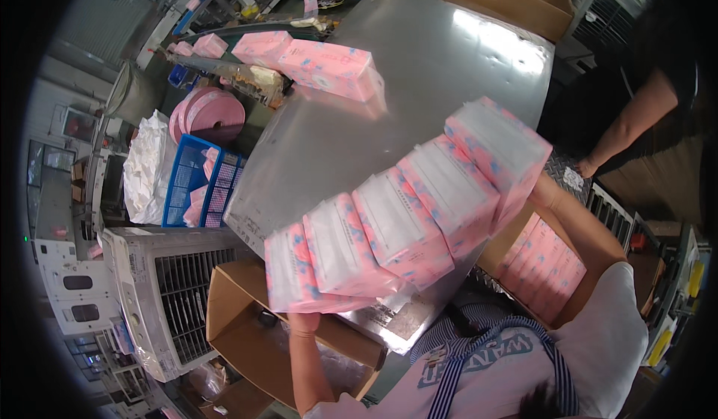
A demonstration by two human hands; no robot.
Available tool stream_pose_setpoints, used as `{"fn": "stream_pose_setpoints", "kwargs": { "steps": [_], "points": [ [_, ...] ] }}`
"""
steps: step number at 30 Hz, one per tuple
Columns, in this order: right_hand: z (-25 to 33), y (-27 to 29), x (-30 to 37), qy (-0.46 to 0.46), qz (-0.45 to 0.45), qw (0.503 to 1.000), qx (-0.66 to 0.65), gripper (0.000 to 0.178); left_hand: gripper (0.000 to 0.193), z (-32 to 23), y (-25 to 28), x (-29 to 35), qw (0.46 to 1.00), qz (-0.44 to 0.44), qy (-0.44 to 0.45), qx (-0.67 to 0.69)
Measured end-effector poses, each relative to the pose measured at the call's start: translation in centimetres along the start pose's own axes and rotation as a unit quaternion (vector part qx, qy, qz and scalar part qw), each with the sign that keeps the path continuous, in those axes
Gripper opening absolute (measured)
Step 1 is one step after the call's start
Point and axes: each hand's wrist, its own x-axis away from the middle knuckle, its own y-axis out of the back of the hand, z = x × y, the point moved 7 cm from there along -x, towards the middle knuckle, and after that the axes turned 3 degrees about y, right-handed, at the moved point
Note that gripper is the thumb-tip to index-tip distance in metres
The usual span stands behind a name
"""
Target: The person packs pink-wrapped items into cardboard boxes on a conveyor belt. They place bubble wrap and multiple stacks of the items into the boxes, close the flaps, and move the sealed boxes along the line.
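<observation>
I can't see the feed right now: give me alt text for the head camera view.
Two hands, the left hand and the right hand, squeeze a row of five pink plastic-wrapped tissue packs between them above a shiny grey metal table. An open cardboard box holding more pink packs sits lower right, and two more pink packs lie at the table's far edge.

A row of five pink and white tissue packs (407,209) slants across the middle of the frame. More pink packs (314,58) lie on the shiny table at the upper middle. An open brown box at the right holds pink packs (544,265). An empty brown box (250,303) sits at the lower left. A blue crate (196,183) at the left holds small pink packs.
</observation>
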Motion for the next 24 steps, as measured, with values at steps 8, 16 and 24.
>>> {"fn": "stream_pose_setpoints", "kwargs": {
  "steps": [8, 16, 24],
  "points": [
    [-0.6, -0.2, 9.5, 0.164, -0.108, 0.972, -0.126, 0.056, 0.069, 1.1, -7.6, 1.1, 0.975, 0.148, -0.032, 0.161],
    [-2.6, 13.5, 35.9, 0.309, -0.381, 0.86, -0.142, 0.055, 0.066, 0.7, -28.3, 0.4, 0.953, 0.287, 0.057, 0.084],
    [-31.2, 13.5, 53.8, 0.082, -0.589, 0.719, -0.359, 0.054, 0.055, 25.2, -44.0, 3.5, 0.837, 0.404, 0.347, -0.125]
  ]
}}
